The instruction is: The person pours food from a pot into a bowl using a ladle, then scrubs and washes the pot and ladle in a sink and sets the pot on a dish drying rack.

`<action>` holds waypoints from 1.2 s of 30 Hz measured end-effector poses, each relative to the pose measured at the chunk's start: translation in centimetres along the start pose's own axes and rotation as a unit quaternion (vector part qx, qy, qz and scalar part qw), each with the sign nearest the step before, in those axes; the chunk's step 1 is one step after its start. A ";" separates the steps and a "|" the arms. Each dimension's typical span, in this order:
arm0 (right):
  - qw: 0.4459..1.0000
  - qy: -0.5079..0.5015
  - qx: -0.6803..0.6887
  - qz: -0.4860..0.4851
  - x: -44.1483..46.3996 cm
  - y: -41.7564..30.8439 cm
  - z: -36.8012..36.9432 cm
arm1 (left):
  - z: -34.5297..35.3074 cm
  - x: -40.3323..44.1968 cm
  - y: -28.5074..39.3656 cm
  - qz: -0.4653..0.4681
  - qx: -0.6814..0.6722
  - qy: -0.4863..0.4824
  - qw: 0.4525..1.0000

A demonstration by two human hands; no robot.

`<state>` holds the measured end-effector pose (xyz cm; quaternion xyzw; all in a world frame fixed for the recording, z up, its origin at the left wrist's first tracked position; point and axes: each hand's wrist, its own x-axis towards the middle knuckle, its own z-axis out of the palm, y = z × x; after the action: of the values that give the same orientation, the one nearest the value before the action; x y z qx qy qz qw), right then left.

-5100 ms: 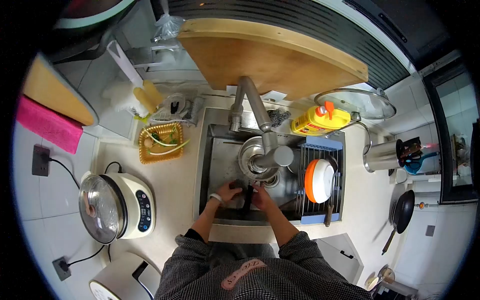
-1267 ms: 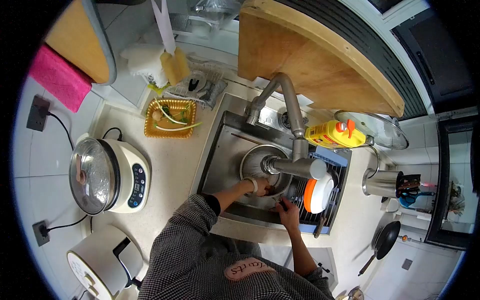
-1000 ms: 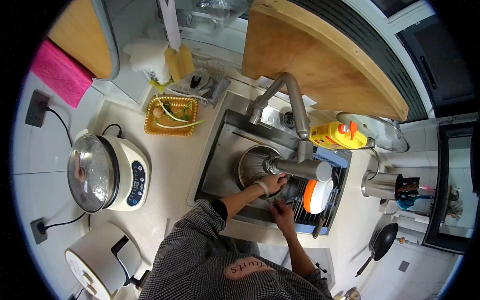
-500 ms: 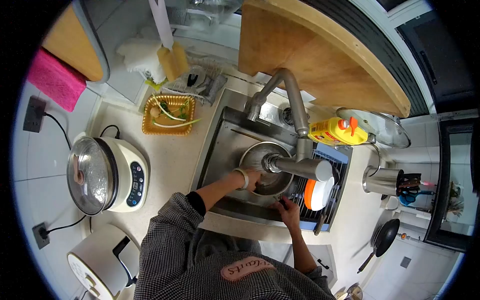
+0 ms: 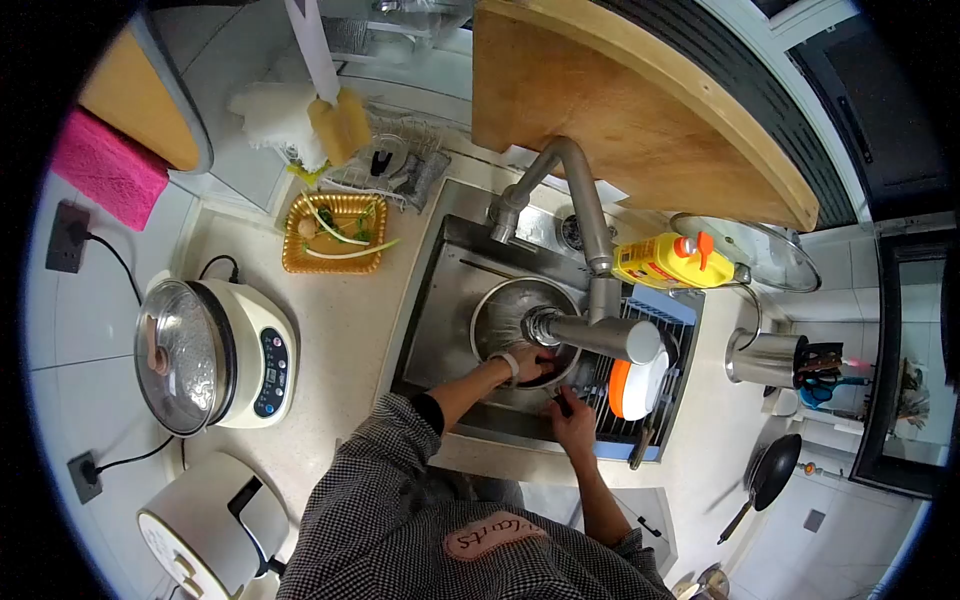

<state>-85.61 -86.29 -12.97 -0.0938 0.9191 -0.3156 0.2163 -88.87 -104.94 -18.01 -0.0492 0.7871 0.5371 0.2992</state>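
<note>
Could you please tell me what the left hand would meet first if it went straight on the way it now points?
The left hand would probably first meet the inner wall of the metal pot, towards the right of the picture, though its depth inside the pot is hard to judge.

You wear a loose top of fine black-and-white checked cloth [image 5: 400,510]. An elongated pink patch with rounded ends [image 5: 493,535] sits on it, its dark, script-like lettering ending in "arts". The left sleeve [image 5: 385,455] bunches in folds, and a snug black cuff [image 5: 430,413] shows past its edge. A pale, narrow wristband [image 5: 512,366] circles the wrist above your bare left hand [image 5: 533,362]. The right sleeve [image 5: 637,558] leaves the forearm uncovered down to your bare right hand [image 5: 574,425].
</note>
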 end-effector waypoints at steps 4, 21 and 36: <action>0.998 0.016 -0.056 0.028 0.3 0.1 -1.3 | 0.9 2.6 -6.9 0.130 0.227 -0.174 0.949; 0.996 -0.050 -0.024 0.064 -3.6 -1.0 -0.9 | -4.8 -0.8 -2.0 0.030 0.359 0.251 0.899; 0.984 -0.024 0.155 0.081 -2.8 3.3 1.7 | -2.7 -4.9 -5.8 -0.114 0.030 0.284 0.952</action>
<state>-82.50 -83.78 -15.28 0.0082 0.8585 -0.4329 0.2747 -83.67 -110.90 -19.54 -0.2800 0.8446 0.4393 0.1238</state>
